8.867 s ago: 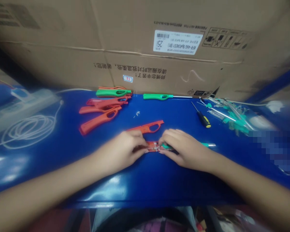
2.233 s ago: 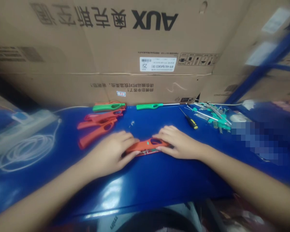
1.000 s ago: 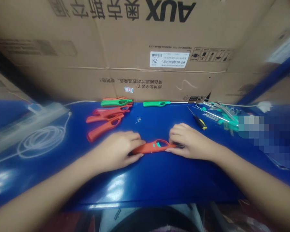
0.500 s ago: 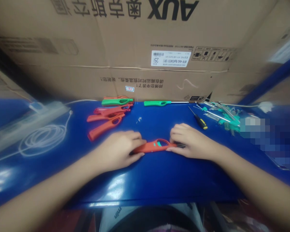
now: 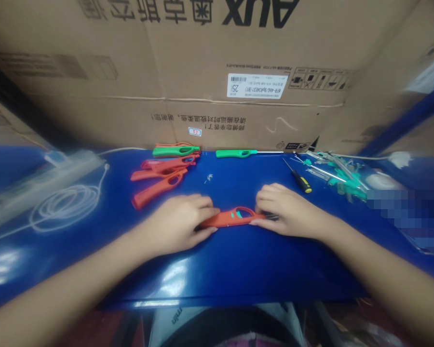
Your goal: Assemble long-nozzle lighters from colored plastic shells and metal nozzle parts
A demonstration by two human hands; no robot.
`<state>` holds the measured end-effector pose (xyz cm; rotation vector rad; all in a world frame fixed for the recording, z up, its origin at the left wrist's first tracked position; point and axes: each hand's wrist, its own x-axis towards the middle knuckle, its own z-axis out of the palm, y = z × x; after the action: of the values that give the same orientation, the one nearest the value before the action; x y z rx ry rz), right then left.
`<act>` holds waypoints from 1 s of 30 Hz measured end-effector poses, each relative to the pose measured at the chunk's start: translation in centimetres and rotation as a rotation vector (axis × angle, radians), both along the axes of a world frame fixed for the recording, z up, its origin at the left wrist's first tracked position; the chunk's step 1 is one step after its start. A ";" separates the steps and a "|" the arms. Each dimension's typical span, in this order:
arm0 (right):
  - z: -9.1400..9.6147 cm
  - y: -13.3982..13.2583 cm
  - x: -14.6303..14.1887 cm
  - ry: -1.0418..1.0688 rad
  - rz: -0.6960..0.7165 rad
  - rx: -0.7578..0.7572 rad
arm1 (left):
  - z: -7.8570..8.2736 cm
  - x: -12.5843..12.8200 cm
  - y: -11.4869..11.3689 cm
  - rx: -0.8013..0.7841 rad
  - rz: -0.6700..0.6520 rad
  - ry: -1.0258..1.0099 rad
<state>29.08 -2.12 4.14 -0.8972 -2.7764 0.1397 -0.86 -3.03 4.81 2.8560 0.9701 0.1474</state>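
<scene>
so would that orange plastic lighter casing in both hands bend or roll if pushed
Probably stiff: the orange plastic lighter casing spans straight between the left hand and right hand without sagging. Likely light, as a slim moulded shell. Flat-sided, so it should not roll, though it may slide on the glossy blue table top.
</scene>
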 end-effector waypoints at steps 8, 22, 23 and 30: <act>0.0 -0.1 -0.1 -0.006 0.011 0.048 | 0.0 -0.1 0.0 -0.009 0.000 0.012; -0.1 -0.3 -0.4 -0.062 0.009 0.022 | -0.1 0.0 -0.1 0.029 0.000 0.044; -0.1 -0.3 -0.4 -0.069 0.003 0.025 | -0.2 0.0 -0.1 0.041 0.001 0.051; -0.1 -0.2 -0.4 -0.070 -0.045 0.137 | -0.8 -0.1 0.3 0.087 -0.004 0.004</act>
<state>28.65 -2.37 4.04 -0.9463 -2.7869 -0.0900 -0.91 -2.74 4.05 2.9379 0.9814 0.1885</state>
